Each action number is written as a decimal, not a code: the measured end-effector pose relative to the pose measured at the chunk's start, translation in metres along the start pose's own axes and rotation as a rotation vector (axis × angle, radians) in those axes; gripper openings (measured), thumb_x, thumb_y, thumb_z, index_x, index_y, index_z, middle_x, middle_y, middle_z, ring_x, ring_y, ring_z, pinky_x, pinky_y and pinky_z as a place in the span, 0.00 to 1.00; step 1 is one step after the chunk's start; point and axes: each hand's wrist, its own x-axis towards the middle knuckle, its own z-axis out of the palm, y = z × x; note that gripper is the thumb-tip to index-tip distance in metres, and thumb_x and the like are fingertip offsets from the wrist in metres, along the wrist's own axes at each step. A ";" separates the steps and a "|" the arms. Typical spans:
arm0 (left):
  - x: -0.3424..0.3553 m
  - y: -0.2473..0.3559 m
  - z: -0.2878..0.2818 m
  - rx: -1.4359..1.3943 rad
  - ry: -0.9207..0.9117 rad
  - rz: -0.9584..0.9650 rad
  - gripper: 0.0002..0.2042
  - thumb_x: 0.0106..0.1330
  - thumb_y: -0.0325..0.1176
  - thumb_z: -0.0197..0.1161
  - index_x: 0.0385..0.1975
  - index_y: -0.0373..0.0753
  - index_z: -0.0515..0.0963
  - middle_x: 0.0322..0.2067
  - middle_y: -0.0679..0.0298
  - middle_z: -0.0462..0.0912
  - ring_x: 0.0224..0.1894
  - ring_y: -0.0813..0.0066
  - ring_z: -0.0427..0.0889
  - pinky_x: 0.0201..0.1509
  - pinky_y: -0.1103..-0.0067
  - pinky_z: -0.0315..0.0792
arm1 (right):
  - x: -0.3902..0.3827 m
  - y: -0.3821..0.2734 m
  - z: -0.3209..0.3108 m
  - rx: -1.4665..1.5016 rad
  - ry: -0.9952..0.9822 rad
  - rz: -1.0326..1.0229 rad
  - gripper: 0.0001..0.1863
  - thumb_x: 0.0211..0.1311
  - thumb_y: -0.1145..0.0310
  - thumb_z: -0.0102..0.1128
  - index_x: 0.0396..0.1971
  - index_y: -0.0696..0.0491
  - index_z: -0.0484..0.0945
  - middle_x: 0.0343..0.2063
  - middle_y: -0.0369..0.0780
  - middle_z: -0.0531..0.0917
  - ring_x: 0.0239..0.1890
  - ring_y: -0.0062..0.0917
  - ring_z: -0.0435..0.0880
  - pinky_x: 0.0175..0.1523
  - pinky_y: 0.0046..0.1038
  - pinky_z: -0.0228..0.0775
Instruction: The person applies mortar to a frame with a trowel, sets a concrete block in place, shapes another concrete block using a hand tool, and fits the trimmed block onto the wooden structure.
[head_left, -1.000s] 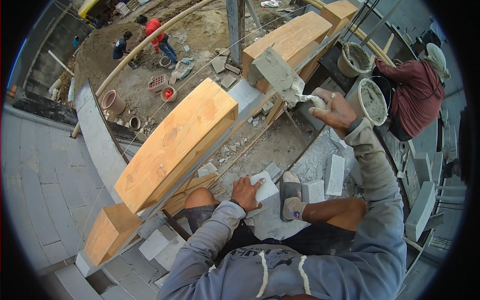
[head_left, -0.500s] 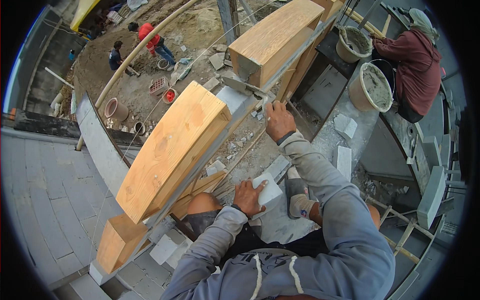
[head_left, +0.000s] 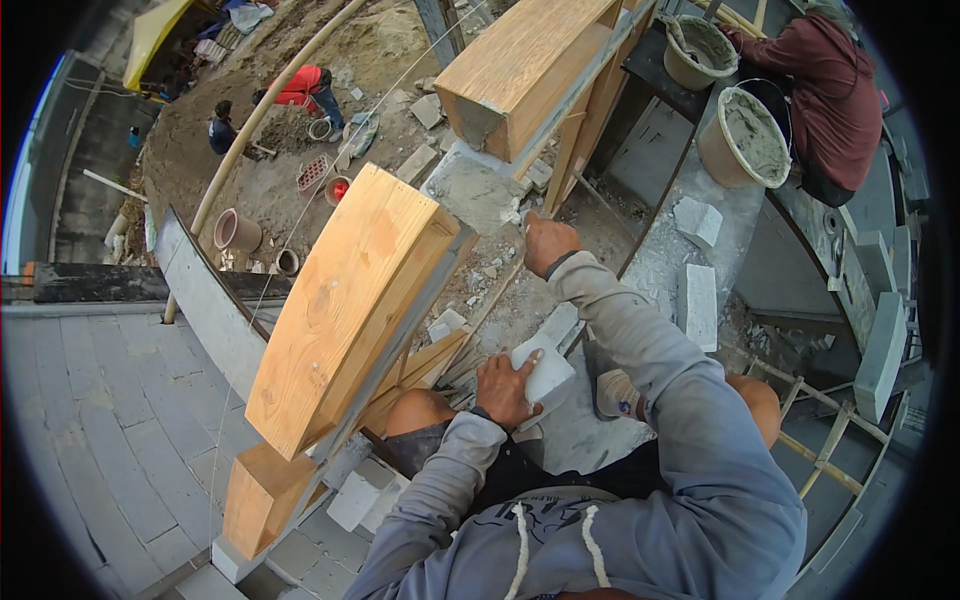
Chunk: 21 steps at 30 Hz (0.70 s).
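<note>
My left hand (head_left: 507,390) is closed around a pale grey-white block (head_left: 548,380), held low in front of my knees. With my right hand (head_left: 550,243) I grip a mortar-smeared trowel (head_left: 482,198), the handle mostly hidden in my fist. The blade lies nearly flat over the gap between two wooden forms on the wall. The nearer, long wooden form (head_left: 345,310) stands to the left of my hands. Beyond the trowel, the farther wooden form (head_left: 525,75) has grey mortar on its near end.
Two mortar buckets (head_left: 745,140) (head_left: 698,55) stand at the right, near a co-worker (head_left: 825,110) in a maroon top. Loose blocks (head_left: 697,305) lie on the planks. A string line (head_left: 300,225) crosses the left side. Two people work on the ground below, near a bamboo pole (head_left: 265,115).
The trowel blade has turned from edge-on to flatter, and my right hand has come slightly nearer. My left hand still holds the block. The view has shifted a little.
</note>
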 end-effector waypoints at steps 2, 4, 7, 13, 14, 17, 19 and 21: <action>-0.006 -0.002 -0.001 -0.004 -0.035 -0.009 0.45 0.40 0.47 0.74 0.65 0.51 0.65 0.52 0.44 0.69 0.54 0.47 0.68 0.55 0.59 0.62 | -0.013 0.001 -0.007 -0.006 0.003 -0.021 0.16 0.50 0.74 0.58 0.41 0.60 0.74 0.32 0.52 0.84 0.39 0.44 0.85 0.45 0.41 0.77; 0.000 -0.005 0.000 0.001 -0.004 0.012 0.45 0.40 0.47 0.74 0.65 0.52 0.65 0.52 0.44 0.69 0.55 0.47 0.68 0.55 0.58 0.62 | -0.019 0.011 -0.014 -0.033 -0.049 -0.027 0.16 0.50 0.73 0.59 0.41 0.60 0.75 0.33 0.52 0.84 0.39 0.44 0.85 0.45 0.41 0.77; 0.003 -0.008 0.003 0.012 -0.006 0.019 0.46 0.40 0.49 0.74 0.65 0.51 0.65 0.52 0.43 0.69 0.55 0.46 0.68 0.57 0.56 0.61 | -0.046 0.028 -0.017 -0.065 -0.105 0.013 0.20 0.48 0.71 0.60 0.43 0.60 0.75 0.33 0.51 0.84 0.39 0.44 0.85 0.46 0.41 0.76; 0.001 -0.006 0.000 0.048 -0.039 -0.006 0.46 0.40 0.50 0.73 0.65 0.51 0.65 0.51 0.44 0.69 0.56 0.46 0.67 0.57 0.57 0.61 | -0.068 0.033 -0.040 -0.129 -0.181 0.010 0.24 0.46 0.68 0.61 0.45 0.61 0.74 0.32 0.52 0.84 0.39 0.45 0.85 0.45 0.41 0.77; 0.001 -0.005 0.001 0.065 -0.018 0.001 0.45 0.40 0.50 0.73 0.65 0.51 0.65 0.51 0.45 0.69 0.56 0.46 0.67 0.57 0.58 0.61 | -0.066 0.026 -0.045 -0.084 -0.122 0.017 0.24 0.45 0.68 0.61 0.45 0.61 0.75 0.33 0.52 0.84 0.39 0.45 0.85 0.45 0.41 0.77; 0.003 0.000 0.000 0.052 -0.051 -0.001 0.45 0.40 0.50 0.74 0.65 0.52 0.65 0.51 0.45 0.68 0.56 0.46 0.67 0.58 0.58 0.61 | -0.041 -0.001 -0.061 -0.048 -0.078 -0.001 0.23 0.45 0.68 0.62 0.44 0.60 0.76 0.34 0.53 0.84 0.39 0.45 0.84 0.46 0.41 0.77; 0.005 0.003 0.005 0.055 -0.041 0.019 0.45 0.40 0.50 0.74 0.65 0.52 0.65 0.52 0.45 0.68 0.56 0.46 0.67 0.58 0.57 0.61 | -0.013 -0.009 -0.057 -0.072 -0.098 0.023 0.21 0.46 0.69 0.62 0.44 0.58 0.78 0.36 0.52 0.84 0.41 0.43 0.85 0.47 0.39 0.77; 0.008 0.005 0.006 0.055 -0.032 0.028 0.46 0.40 0.49 0.74 0.65 0.52 0.65 0.52 0.45 0.68 0.56 0.46 0.67 0.58 0.57 0.61 | -0.002 -0.019 -0.051 -0.078 -0.134 0.035 0.19 0.47 0.70 0.62 0.42 0.58 0.79 0.36 0.51 0.84 0.41 0.43 0.85 0.48 0.39 0.77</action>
